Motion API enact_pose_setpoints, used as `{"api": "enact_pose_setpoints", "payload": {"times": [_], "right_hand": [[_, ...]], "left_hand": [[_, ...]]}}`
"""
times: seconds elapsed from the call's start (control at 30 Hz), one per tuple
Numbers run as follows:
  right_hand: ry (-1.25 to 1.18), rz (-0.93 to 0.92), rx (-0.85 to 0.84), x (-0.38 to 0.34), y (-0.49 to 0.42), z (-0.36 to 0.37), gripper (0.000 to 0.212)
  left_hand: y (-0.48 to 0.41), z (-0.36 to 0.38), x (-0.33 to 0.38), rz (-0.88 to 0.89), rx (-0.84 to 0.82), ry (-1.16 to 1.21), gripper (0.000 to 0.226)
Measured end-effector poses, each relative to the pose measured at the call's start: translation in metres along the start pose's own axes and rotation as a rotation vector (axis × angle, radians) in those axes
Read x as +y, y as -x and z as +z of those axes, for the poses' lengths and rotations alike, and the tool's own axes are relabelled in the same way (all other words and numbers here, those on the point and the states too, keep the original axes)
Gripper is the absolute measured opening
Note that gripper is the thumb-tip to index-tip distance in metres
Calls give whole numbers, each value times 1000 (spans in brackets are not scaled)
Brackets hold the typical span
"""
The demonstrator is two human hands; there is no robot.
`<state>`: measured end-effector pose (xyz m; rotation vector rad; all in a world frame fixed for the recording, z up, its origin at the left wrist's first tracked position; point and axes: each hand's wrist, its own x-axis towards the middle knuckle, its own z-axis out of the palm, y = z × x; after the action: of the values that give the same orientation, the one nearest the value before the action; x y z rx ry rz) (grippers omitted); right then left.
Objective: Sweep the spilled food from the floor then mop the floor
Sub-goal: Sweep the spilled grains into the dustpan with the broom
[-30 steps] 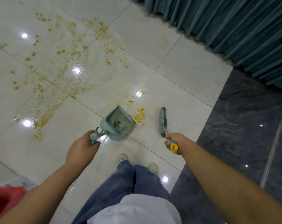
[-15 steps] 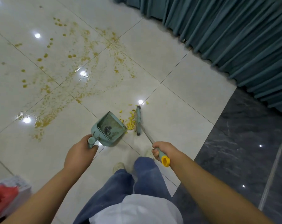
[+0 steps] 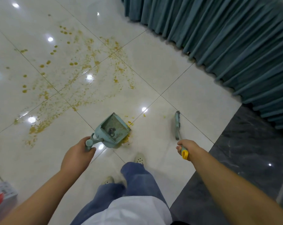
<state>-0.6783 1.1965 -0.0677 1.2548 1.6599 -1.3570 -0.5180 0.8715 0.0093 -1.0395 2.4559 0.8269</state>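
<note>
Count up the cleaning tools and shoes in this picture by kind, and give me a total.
Dustpan: 1
Brush: 1
Shoes: 2
Total: 4

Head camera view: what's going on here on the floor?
Sweeping is under way. The left hand grips the dustpan by its handle, its lip on the tiles; the right hand holds a broom, its brush apart from the pan, to the right. Yellow crumbs lie by the pan's edge, and a yellowish smear covers the tiles beyond.
</note>
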Motion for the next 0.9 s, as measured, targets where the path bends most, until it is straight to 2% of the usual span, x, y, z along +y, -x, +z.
{"api": "enact_pose_setpoints", "payload": {"times": [0.17, 0.33, 0.4, 0.63, 0.73, 0.8, 0.9], "right_hand": [[96, 20, 18, -58, -49, -9, 39], [245, 45, -117, -65, -48, 20, 13], [318, 36, -162, -54, -38, 35, 10], [471, 61, -296, -33, -11, 66, 15], [501, 78, -357, -43, -4, 67, 9], [524, 57, -375, -53, -4, 66, 18], [668, -21, -346, -61, 2, 75, 16]], "left_hand": [[-7, 10, 34, -69, 23, 18, 41], [-9, 17, 53, -141, 37, 21, 38], [-10, 18, 58, -155, 37, 26, 39], [-11, 18, 61, -204, 65, 33, 37], [-9, 17, 54, -233, 80, 51, 35], [-7, 16, 49, -248, 93, 63, 34], [-4, 15, 40, -281, 110, 97, 31]]}}
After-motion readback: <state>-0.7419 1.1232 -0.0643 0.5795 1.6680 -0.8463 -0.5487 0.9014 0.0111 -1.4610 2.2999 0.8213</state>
